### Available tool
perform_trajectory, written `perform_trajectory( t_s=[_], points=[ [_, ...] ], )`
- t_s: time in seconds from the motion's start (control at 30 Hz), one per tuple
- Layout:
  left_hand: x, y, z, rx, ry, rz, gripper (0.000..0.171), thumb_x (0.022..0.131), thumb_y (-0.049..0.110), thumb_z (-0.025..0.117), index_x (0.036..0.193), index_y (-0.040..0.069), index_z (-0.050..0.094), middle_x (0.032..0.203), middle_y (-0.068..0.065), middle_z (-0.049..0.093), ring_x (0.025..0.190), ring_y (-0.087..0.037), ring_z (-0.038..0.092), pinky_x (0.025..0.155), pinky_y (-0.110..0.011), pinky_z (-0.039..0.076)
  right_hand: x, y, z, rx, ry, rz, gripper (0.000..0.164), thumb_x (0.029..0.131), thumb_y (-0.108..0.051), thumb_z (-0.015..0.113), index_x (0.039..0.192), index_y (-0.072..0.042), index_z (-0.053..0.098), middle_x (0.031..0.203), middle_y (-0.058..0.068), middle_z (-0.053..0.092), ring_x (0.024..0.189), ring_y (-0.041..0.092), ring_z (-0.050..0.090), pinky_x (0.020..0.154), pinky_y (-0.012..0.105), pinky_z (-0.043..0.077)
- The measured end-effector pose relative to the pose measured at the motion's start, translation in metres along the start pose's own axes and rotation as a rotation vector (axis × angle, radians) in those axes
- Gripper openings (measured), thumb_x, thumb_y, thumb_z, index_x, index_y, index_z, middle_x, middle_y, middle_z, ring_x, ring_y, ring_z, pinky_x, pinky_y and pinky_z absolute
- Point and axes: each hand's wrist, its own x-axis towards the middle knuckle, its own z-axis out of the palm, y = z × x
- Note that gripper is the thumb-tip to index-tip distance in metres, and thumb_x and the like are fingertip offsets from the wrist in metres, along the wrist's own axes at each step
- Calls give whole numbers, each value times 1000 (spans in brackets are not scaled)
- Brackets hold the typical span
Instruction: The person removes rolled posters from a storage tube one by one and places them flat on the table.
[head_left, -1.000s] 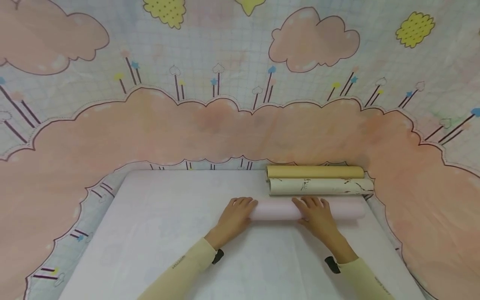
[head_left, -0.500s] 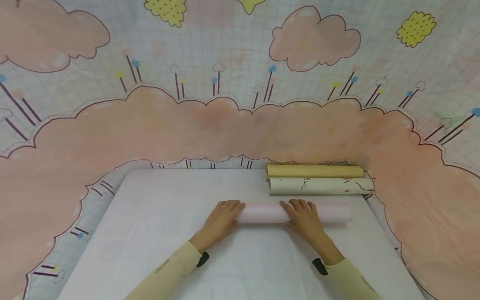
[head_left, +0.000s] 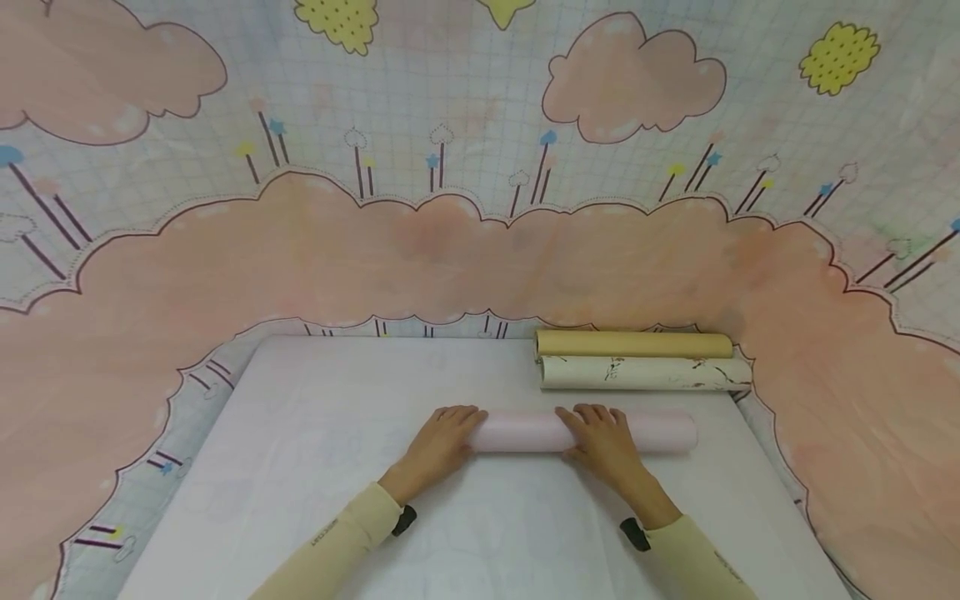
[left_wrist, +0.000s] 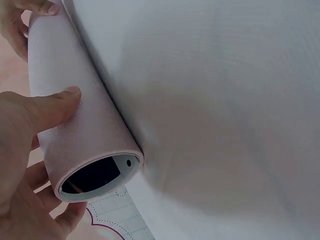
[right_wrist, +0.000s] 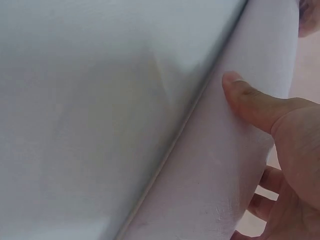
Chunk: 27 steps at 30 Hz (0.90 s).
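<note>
A pale pink wallpaper roll (head_left: 521,432) lies crosswise on the white tabletop. Around its left end, the left hand (head_left: 441,440) grips it; the right hand (head_left: 603,442) holds it right of the middle. In the left wrist view, the thumb is on the near side of the roll (left_wrist: 90,120) and the other fingers curl round the far side, close to its hollow open end. Seen from the right wrist, the thumb lies along the roll (right_wrist: 210,150), with a straight paper edge running beside it. That hand's fingertips are partly hidden behind the roll.
Behind the pink roll, a yellow roll (head_left: 633,344) and a white roll with a branch pattern (head_left: 645,373) lie side by side at the table's back right. The white tabletop (head_left: 337,392) meets a cloud-patterned cloth (head_left: 420,258) behind it.
Both hands have moved the pink roll left and slightly toward the person, away from the two other rolls. Most of this happened in the first half second. The other rolls stay put.
</note>
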Motion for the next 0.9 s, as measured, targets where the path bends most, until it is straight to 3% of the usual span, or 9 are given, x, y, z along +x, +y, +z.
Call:
perform_trajectory(
  t_s=[0.17, 0.37, 0.5, 0.73, 0.9],
  points=[
    [-3, 0, 1, -27, -10, -16, 59, 84, 20, 77, 137, 12, 53, 137, -9, 57, 128, -25, 53, 111, -40, 41, -1, -1, 2, 16, -33, 11, 73, 73, -35, 84, 138, -22, 54, 125, 10, 63, 118, 36, 57, 98, 61, 41],
    [-11, -3, -5, -124, 24, -93, 53, 89, 22, 72, 137, 10, 53, 142, -11, 54, 131, -28, 52, 111, -42, 42, -1, -1, 2, 15, -49, 4, 73, 75, -34, 84, 139, -19, 53, 126, 12, 62, 118, 36, 56, 99, 63, 39],
    [-19, -6, -11, -182, 83, -183, 46, 91, 23, 70, 132, 9, 57, 136, -10, 58, 126, -28, 55, 105, -45, 46, -1, -1, 1, 14, -38, -3, 73, 75, -35, 84, 138, -18, 53, 125, 12, 62, 118, 36, 56, 99, 64, 39],
    [-31, -14, -14, -362, 146, -419, 39, 96, 24, 62, 133, 11, 56, 133, -7, 61, 123, -27, 58, 100, -45, 49, 13, -14, 0, 55, -84, 28, 79, 81, -56, 72, 146, -21, 44, 135, 11, 57, 125, 36, 52, 103, 64, 35],
    [-34, -15, -7, -523, 187, -493, 36, 96, 20, 62, 130, 8, 58, 127, -9, 64, 115, -27, 63, 94, -46, 52, 31, -35, -1, 89, -146, 20, 79, 84, -61, 66, 149, -23, 41, 140, 10, 54, 130, 34, 49, 107, 63, 33]
  ],
)
